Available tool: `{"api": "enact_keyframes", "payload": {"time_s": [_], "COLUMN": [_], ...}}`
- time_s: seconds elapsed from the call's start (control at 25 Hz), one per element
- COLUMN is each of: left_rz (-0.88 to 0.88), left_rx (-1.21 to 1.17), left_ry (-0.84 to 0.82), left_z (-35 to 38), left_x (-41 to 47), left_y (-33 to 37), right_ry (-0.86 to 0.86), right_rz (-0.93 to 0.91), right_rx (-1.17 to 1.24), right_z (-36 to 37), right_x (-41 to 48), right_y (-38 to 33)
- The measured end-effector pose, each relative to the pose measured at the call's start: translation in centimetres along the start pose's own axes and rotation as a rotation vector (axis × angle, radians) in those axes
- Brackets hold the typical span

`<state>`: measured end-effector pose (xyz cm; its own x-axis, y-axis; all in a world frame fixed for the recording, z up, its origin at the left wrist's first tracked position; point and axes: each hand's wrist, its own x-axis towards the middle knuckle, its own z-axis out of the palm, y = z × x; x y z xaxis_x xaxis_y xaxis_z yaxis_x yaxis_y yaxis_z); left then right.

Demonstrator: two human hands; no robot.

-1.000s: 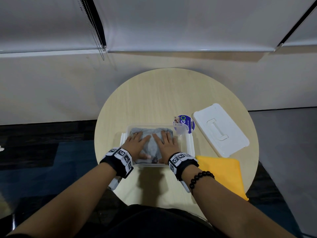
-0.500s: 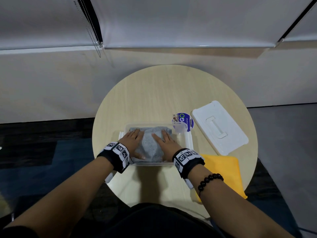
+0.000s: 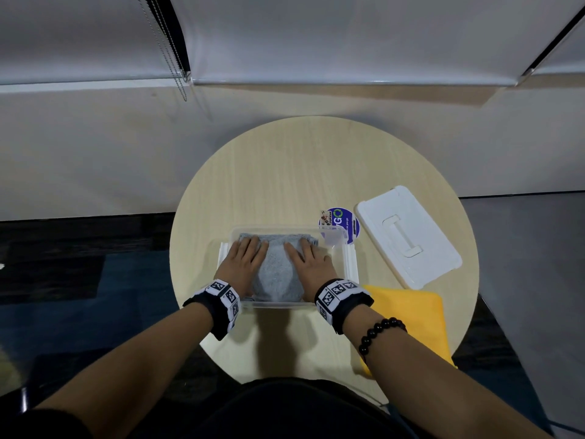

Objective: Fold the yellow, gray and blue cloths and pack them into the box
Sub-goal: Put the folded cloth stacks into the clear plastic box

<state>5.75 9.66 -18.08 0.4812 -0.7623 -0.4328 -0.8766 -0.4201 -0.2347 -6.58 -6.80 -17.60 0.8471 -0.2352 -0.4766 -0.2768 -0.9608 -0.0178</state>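
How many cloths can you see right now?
2: a gray cloth in the box under both hands, a yellow cloth on the table. A blue one may be hidden underneath.

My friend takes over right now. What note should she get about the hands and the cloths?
Left hand and right hand: both open, flat on the gray cloth.
Gray cloth: folded, inside the clear box on the table.
Yellow cloth: folded, on the table right of the box.
White lid: off, beside the box.
Blue cloth: not visible.
Left: pack yellow, check for blue.
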Motion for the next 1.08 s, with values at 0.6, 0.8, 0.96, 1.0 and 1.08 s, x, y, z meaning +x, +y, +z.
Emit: {"api": "enact_keyframes", "payload": {"time_s": [0.6, 0.8, 0.96, 1.0, 1.08], "left_rz": [-0.11, -0.132, -0.014, 0.031, 0.143], "left_rx": [-0.136, -0.389, -0.556, -0.637, -0.682], "left_ry": [-0.15, 0.09, 0.249, 0.235, 0.169], "left_z": [-4.7, -9.2, -12.0, -12.2, -12.1], "left_x": [-1.3, -1.3, -0.8, -0.7, -0.6], "left_y": [1.0, 7.7, 16.2, 18.3, 22.2], "right_ry": [-0.04, 0.38, 0.406, 0.347, 0.198], "right_rz": [-0.094, 0.045, 0.309, 0.331, 0.323], "right_rx": [0.669, 1.097, 0.966, 0.911, 0.773], "right_z": [-2.2, -0.7, 2.4, 3.3, 5.4], "right_x": [-3.9, -8.8, -11.6, -12.2, -13.3], "right_y": [2.8, 9.4, 15.4, 16.6, 18.4]}}
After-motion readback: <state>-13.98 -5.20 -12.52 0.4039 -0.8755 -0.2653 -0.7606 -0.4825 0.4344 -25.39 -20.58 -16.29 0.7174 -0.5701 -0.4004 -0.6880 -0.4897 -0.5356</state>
